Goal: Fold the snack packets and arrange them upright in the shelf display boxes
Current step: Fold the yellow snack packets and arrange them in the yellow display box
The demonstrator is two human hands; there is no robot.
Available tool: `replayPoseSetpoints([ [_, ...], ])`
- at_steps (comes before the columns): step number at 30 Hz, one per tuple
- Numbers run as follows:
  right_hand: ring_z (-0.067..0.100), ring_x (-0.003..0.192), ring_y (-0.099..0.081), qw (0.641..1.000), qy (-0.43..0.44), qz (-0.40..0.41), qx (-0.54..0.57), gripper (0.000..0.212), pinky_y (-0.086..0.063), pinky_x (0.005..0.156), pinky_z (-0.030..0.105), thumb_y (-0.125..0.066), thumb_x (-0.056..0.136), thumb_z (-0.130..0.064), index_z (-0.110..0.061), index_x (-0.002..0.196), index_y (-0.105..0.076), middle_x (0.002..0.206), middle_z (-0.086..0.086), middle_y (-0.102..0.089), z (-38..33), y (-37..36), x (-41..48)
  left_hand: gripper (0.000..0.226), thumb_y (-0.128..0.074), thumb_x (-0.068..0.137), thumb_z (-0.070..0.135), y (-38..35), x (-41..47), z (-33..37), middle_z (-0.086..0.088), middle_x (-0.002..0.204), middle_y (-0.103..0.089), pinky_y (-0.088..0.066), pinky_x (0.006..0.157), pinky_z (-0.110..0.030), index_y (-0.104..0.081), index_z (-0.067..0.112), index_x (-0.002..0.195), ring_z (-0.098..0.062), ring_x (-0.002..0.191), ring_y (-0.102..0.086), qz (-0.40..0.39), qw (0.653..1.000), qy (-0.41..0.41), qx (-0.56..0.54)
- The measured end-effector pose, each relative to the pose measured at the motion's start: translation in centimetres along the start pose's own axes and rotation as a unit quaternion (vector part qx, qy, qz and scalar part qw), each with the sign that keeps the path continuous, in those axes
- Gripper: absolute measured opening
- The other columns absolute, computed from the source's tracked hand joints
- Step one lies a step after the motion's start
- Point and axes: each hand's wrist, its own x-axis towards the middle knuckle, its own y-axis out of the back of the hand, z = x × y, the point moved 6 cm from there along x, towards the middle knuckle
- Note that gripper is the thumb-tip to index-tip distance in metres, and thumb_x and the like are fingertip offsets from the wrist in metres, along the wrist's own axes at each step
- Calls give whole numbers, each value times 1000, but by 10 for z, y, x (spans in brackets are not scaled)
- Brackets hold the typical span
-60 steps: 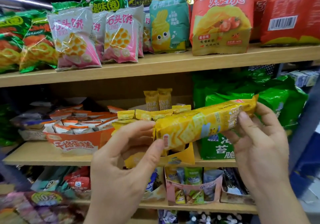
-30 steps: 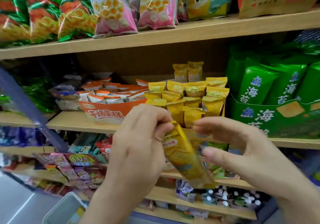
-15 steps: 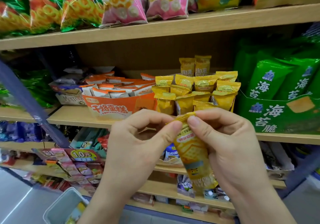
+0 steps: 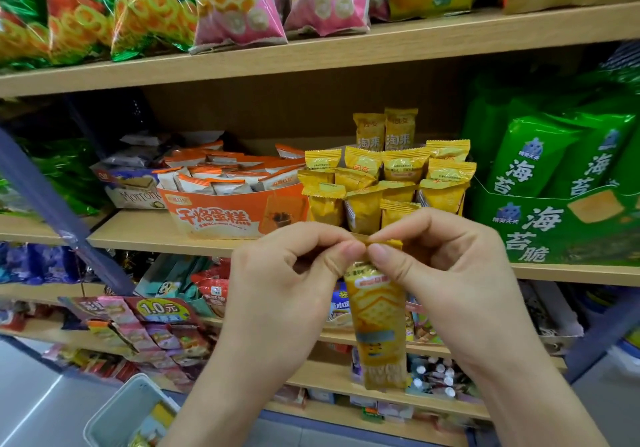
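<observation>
Pinching the top end of a long yellow packet [image 4: 377, 325] at the middle of the frame, using the left hand [image 4: 277, 294] from the left side and the right hand [image 4: 450, 273] from the right, thumbs and forefingers curled and meeting tip to tip over the crimped seam. Letting the rest of the packet hang straight down below the fingers, printed side toward the camera, lower end dangling free in front of the lower shelves. Gripping so high up, most likely, to leave the body loose while bending the seam over: seemingly working on the fold itself, with the placing not yet done. Holding the work just in front of and below the cluster of short yellow packets [image 4: 381, 183] standing upright at centre frame on the middle shelf [image 4: 156, 232], presumably the destination, being the same colour; not being able to make out that cluster's own box behind the hands. Noting an orange box [image 4: 214, 216] of white-and-orange packets just left of the cluster and a green box [image 4: 554, 225] of tall green bags at the right edge. Seeing pink bags [image 4: 235, 3] leaning on the shelf above, at upper centre, and a pale bin [image 4: 124, 408] at lower left holding something yellow, possibly the supply. Expecting thin, springy film, hence the close two-handed pinch; risking a loosened fold or a knocked neighbour when sliding into so tight a row.
</observation>
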Motion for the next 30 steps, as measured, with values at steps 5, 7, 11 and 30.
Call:
replayPoseSetpoints([
  [5,9,66,-67,998,34,50,-33,9,-50,54,15,-76,68,-21,-24,77,-74,70,-3,-71,-2,10,-2,3,-71,86,29,-6,-1,-4,13,79,-72,-53,58,-17,-73,29,87,-7,75,-68,29,993,48,-101],
  [7,9,69,-67,993,55,18,-105,2,-51,56,16,-75,75,-26,-26,76,-73,73,-8,-70,-6,10,-3,3,-70,86,30,-8,-1,-2,14,81,-71,-54,60,-21,-72,31,88,-9,77,-68,24,998,21,-57],
  [11,7,71,-66,962,110,-22,-247,2,-51,55,17,-69,82,-29,-30,81,-70,75,-15,-67,-14,6,-3,15,-70,83,27,-9,-4,-2,15,89,-72,-55,70,-19,-72,30,97,-9,86,-69,36,998,2,-60],
  [30,6,63,-63,972,135,179,-76,11,-52,52,20,-65,85,-16,-25,78,-62,73,-9,-66,-8,41,-4,49,-35,103,43,-37,-29,2,21,126,-55,-52,82,-32,-26,43,151,-7,111,-57,-123,984,-81,95],
])
